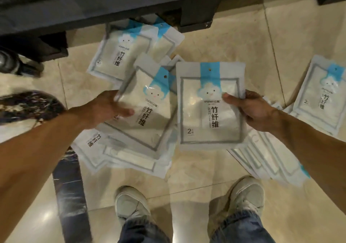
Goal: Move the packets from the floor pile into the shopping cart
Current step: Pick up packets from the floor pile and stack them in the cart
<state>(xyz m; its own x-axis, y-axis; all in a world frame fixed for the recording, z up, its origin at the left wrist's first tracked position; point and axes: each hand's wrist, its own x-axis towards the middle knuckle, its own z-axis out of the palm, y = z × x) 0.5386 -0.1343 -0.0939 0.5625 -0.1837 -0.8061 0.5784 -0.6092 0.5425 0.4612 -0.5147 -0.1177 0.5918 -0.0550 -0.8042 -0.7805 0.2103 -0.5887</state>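
My right hand (250, 109) grips a white packet (207, 111) with a blue cloud face by its right edge, thumb on the front, held flat above the floor. My left hand (108, 107) holds the left edge of a second, tilted packet (149, 111) of the same kind, thumb on top. Under and around them several more packets lie on the tiled floor: a heap in front of my feet (119, 156), some farther off (121, 55), and a spread stack at the right (318, 102). No shopping cart basket shows clearly.
A dark metal frame (112, 2) with a caster wheel (9, 61) crosses the top of the view. A dark marbled floor strip (69, 186) runs down the left. My two shoes (131, 205) stand on the beige tiles just behind the heap.
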